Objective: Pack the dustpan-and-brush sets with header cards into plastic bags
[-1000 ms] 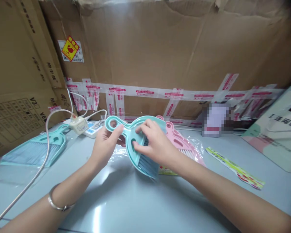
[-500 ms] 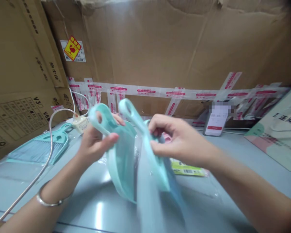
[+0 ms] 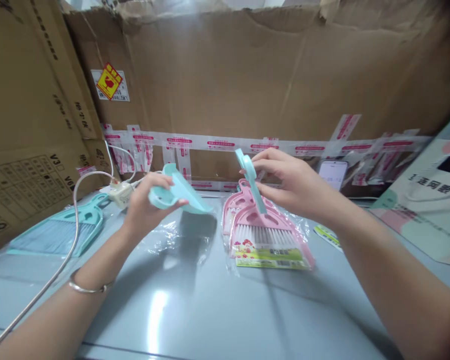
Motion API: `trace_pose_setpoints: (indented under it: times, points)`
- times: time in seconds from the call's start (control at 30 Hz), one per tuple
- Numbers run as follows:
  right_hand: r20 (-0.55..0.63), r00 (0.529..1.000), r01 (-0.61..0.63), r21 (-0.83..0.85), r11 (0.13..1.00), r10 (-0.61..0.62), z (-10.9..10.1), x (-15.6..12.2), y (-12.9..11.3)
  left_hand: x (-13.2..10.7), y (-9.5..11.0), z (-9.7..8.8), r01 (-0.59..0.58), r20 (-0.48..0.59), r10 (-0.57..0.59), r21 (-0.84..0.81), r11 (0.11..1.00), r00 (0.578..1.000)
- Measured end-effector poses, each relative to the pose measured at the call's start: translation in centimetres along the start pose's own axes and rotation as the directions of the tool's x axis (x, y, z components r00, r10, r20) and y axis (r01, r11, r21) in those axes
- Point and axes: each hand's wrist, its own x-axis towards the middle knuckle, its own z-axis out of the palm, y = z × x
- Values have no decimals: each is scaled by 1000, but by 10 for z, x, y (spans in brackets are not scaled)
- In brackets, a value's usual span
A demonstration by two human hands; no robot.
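My left hand is closed round the handle of a small teal dustpan, held above the table with its pan pointing right. My right hand pinches a teal hand brush, seen edge-on and lifted apart from the dustpan. Below my right hand lie pink dustpan-and-brush sets in clear bags with a printed card. An empty clear plastic bag lies crumpled under the teal dustpan.
Another bagged teal set lies at the left. A white power strip and a metal-sheathed cable run along the left. A phone leans on the taped cardboard wall. A paper bag stands at the right.
The teal dustpan and brush, held together a second ago, have been pulled apart: dustpan left, brush up and right. The pink sets behind them have come into view.
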Motion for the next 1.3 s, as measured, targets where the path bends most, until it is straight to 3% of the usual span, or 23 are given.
trace_pose_setpoints:
  times: [0.1, 0.2, 0.27, 0.37, 0.47, 0.53, 0.6, 0.67, 0.73, 0.8, 0.9, 0.97, 1.1, 1.2, 1.27, 1.3]
  points:
    - [-33, 997, 69, -46, 997, -71, 2, 0, 4, -13, -6, 8, -5, 255, -37, 161, 987, 966]
    - [-67, 993, 97, -70, 993, -102, 2, 0, 11, -18, -3, 10, -18, 460, -143, 327, 945, 876]
    - [-73, 991, 106, -69, 992, -111, 0, 0, 14, -17, 5, 8, -60, 609, -233, 420, 905, 758]
    - [-48, 991, 121, -49, 991, -123, -2, 0, 17, -20, 17, 2, -55, 753, -375, 476, 878, 541]
    - [-13, 991, 133, -67, 989, -134, -1, 0, 16, -27, 26, -6, 105, 812, -455, 450, 887, 366]
    - [7, 991, 136, -117, 984, -136, 1, 0, 14, -24, 30, -12, 231, 834, -464, 409, 883, 298]
    - [30, 990, 142, -196, 970, -138, 5, 0, 10, -14, 34, -18, 364, 827, -458, 338, 868, 326]
    - [80, 984, 173, -298, 939, -156, 11, 0, 5, 2, 39, -20, 529, 791, -455, 201, 824, 409]
    - [152, 970, 234, -386, 892, -189, 20, 0, -3, 17, 43, -15, 712, 735, -490, 13, 702, 469]
    - [229, 947, 306, -435, 847, -225, 30, -1, -12, 23, 47, -5, 853, 712, -548, -137, 504, 439]
    - [331, 908, 391, -443, 807, -258, 46, -3, -24, 17, 52, 15, 946, 779, -545, -194, 260, 309]
    - [365, 894, 411, -428, 805, -262, 56, -6, -30, 8, 56, 25, 964, 840, -474, -210, 164, 263]
    - [326, 901, 402, -376, 835, -287, 66, -7, -32, -3, 57, 29, 963, 851, -452, -248, 104, 268]
    - [243, 948, 256, -195, 947, -206, 56, -1, -13, -3, 50, 24, 960, 805, -528, -264, 91, 271]
    - [95, 995, -20, -20, 1000, 22, 43, 1, 15, -2, 43, 22, 949, 754, -589, -305, 75, 289]
    - [47, 983, -179, 46, 983, 177, 36, 0, 32, -1, 39, 20, 942, 722, -624, -328, 71, 298]
